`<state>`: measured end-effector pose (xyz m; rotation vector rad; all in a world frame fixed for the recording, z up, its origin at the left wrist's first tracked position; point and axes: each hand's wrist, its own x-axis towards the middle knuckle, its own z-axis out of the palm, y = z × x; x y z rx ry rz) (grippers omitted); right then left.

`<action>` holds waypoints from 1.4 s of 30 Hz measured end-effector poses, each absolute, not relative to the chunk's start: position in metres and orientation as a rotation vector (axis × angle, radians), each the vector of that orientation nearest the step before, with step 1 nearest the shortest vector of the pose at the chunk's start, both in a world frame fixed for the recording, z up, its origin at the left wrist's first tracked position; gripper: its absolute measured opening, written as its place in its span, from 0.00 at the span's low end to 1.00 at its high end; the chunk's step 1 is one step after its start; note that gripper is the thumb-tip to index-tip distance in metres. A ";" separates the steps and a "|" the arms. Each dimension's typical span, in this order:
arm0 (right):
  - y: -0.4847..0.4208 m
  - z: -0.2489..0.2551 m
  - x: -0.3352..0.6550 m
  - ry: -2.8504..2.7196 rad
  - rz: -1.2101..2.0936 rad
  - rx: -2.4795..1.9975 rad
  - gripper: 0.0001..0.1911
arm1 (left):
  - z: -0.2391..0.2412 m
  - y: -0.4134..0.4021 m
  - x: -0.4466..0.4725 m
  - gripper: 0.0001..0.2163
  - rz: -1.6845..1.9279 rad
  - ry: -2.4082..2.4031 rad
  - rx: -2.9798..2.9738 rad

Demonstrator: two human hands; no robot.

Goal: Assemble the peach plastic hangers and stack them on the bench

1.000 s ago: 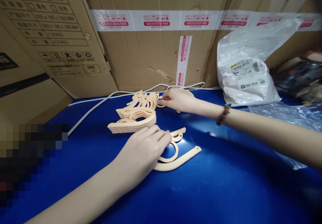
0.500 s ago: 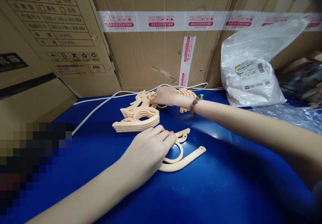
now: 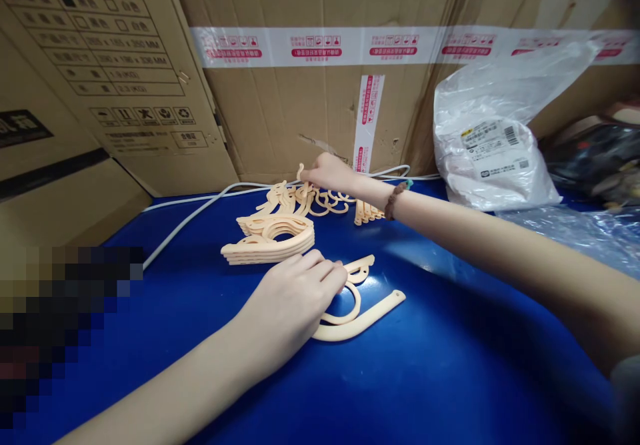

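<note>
My left hand (image 3: 300,291) is closed on a cream plastic folding hanger (image 3: 365,317) lying on the blue table; its curved arm, ring and small slotted end stick out to the right of my fingers. Farther back, my right hand (image 3: 333,173) pinches a small cream hanger hook (image 3: 301,171), whose curved tip points up. Below that hand lies a loose heap of similar hooks (image 3: 287,199). A neat stack of cream hangers (image 3: 270,253) sits just left of and behind my left hand. Beneath my right wrist, more cream pieces (image 3: 367,213) stand in a row, partly hidden.
Cardboard boxes (image 3: 280,111) wall off the back and left. A white cable (image 3: 193,213) runs along the table's rear. At the back right stand a filled white plastic bag (image 3: 493,158) and clear plastic wrap (image 3: 575,228). The blue table (image 3: 400,391) stretches to the front.
My right hand has lifted slightly from the heap, and a hook now shows in its fingers. My left hand stays on the hanger.
</note>
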<state>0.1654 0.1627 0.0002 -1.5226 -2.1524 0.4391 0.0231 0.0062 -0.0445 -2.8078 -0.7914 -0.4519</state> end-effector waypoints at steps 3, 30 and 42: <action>0.156 0.014 0.177 -2.062 0.516 -1.418 0.15 | -0.044 0.007 0.023 0.08 -0.438 -0.788 -2.810; 0.006 -0.022 0.276 -2.154 0.807 -1.270 0.19 | -0.045 -0.012 0.035 0.07 -0.597 -0.965 -3.097; 0.002 -0.026 0.279 -2.420 0.466 -1.312 0.20 | -0.045 -0.003 0.034 0.07 -0.388 -0.989 -3.293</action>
